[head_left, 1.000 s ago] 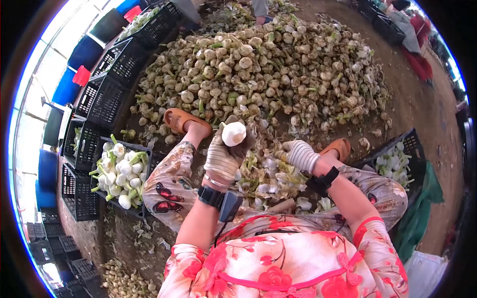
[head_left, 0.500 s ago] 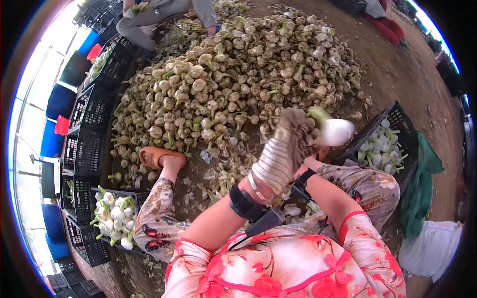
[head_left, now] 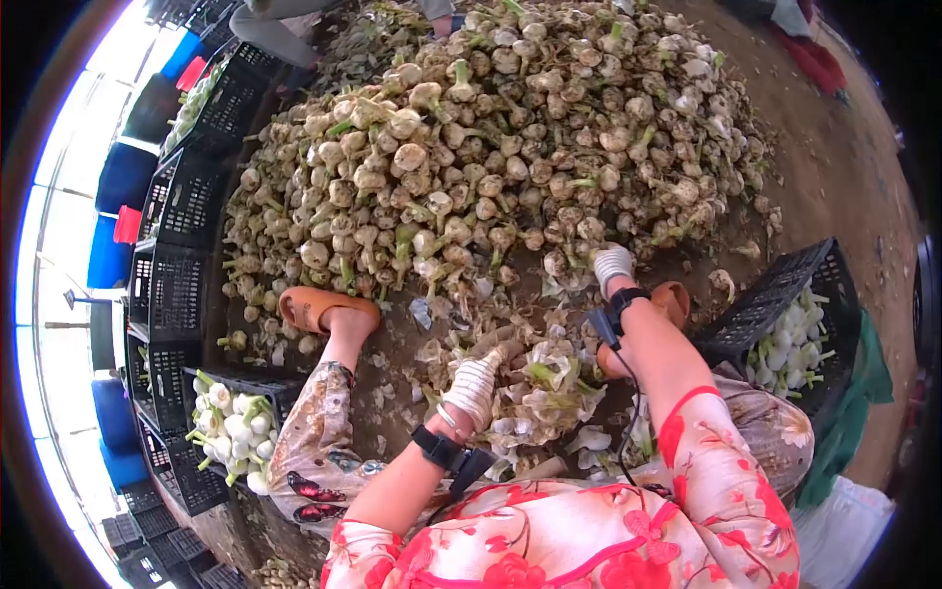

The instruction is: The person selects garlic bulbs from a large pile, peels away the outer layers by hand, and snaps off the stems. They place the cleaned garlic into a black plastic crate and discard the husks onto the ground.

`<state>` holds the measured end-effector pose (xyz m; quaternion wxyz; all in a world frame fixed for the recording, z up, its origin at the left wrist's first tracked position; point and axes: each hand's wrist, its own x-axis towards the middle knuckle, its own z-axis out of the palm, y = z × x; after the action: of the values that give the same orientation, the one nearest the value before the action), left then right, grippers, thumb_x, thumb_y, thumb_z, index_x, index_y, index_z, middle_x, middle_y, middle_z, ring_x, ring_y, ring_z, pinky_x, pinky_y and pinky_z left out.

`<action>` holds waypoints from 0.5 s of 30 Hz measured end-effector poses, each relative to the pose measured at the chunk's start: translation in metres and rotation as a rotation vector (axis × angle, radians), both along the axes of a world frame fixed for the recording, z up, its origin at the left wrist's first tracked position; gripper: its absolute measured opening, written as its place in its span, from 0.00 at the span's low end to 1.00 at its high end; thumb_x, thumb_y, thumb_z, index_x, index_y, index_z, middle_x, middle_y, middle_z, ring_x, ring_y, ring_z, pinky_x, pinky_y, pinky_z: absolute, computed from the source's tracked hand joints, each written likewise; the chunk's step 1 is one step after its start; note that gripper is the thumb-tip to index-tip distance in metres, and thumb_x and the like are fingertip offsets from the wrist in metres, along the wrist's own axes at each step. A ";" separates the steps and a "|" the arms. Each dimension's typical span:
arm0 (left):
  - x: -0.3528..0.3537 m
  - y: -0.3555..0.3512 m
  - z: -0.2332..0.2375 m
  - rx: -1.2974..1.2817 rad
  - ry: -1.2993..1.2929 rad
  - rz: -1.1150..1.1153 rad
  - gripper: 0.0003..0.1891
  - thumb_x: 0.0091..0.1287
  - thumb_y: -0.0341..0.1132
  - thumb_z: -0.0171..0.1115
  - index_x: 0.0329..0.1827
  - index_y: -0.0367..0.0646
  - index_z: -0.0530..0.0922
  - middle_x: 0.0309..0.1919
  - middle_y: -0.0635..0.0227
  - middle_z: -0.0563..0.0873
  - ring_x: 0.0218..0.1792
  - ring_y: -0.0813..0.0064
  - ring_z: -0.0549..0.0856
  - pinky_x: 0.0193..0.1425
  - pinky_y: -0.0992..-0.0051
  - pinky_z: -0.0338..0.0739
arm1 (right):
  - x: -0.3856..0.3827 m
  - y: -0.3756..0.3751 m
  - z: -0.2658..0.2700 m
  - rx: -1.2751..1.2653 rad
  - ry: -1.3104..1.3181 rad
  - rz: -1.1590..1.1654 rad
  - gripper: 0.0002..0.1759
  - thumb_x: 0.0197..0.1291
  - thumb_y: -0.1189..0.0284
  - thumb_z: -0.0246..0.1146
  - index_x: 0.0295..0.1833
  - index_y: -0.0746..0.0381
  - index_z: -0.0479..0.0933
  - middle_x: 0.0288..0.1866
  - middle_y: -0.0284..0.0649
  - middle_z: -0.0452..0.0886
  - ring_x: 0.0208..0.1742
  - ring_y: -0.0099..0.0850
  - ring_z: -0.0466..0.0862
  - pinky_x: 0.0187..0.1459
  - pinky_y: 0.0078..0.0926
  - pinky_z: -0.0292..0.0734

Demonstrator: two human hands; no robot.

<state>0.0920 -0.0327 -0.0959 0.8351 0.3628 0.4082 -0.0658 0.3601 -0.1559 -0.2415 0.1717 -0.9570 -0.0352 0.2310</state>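
My left hand [head_left: 478, 376], in a white striped glove with dirty brown fingers, is low over a heap of garlic peelings [head_left: 540, 398]. Its fingers look curled; what they hold, if anything, I cannot make out. My right hand [head_left: 613, 267], gloved too, reaches to the near edge of a large pile of unpeeled garlic bulbs [head_left: 491, 167]. Its fingers blend into the soil-stained bulbs, so their grip is hidden. Trimmed white garlic [head_left: 234, 432] fills a crate by my left leg. More white garlic [head_left: 790, 339] lies in a tilted black crate [head_left: 770, 294] at right.
Stacked black crates [head_left: 191, 211] line the left side, with blue barrels [head_left: 108, 250] behind. My orange sandals [head_left: 309, 306] flank the peelings. Green cloth [head_left: 852, 412] and a white sack [head_left: 846, 525] lie at right. Another person's leg [head_left: 275, 37] shows at the far left of the pile.
A white trimmed garlic bulb, blurred near my raised left hand before, is no longer seen there. My left hand has dropped back left to the peelings; my right hand has moved forward to the pile.
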 end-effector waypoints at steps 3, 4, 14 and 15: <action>0.003 0.008 -0.021 0.435 -0.290 -0.078 0.28 0.59 0.27 0.58 0.64 0.43 0.61 0.59 0.62 0.70 0.53 0.71 0.74 0.49 0.73 0.76 | 0.004 -0.016 0.028 0.280 -0.015 0.256 0.17 0.49 0.62 0.61 0.38 0.64 0.79 0.33 0.51 0.81 0.36 0.44 0.80 0.38 0.33 0.75; 0.006 0.010 -0.024 0.669 -0.432 -0.105 0.31 0.58 0.25 0.59 0.66 0.44 0.59 0.61 0.63 0.68 0.56 0.72 0.73 0.49 0.74 0.75 | -0.007 -0.015 0.071 0.355 0.194 0.372 0.18 0.46 0.63 0.62 0.41 0.64 0.78 0.33 0.48 0.81 0.35 0.38 0.80 0.38 0.31 0.75; -0.032 0.030 0.090 0.311 -0.670 0.115 0.25 0.61 0.34 0.60 0.61 0.42 0.64 0.44 0.66 0.78 0.41 0.77 0.80 0.41 0.78 0.79 | -0.167 0.027 0.261 1.360 0.640 0.347 0.15 0.56 0.68 0.63 0.46 0.66 0.74 0.35 0.34 0.80 0.33 0.19 0.77 0.35 0.15 0.72; -0.039 0.026 0.090 0.383 -0.698 0.099 0.27 0.61 0.40 0.61 0.62 0.43 0.63 0.43 0.67 0.78 0.41 0.78 0.79 0.41 0.78 0.78 | -0.181 0.033 0.257 1.332 0.565 0.385 0.13 0.56 0.68 0.63 0.43 0.65 0.75 0.34 0.33 0.80 0.33 0.17 0.77 0.34 0.15 0.72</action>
<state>0.0531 -0.0062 -0.0061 0.8431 0.4922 0.1221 0.1790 0.1786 -0.1233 0.0150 0.6741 -0.5317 -0.2889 0.4237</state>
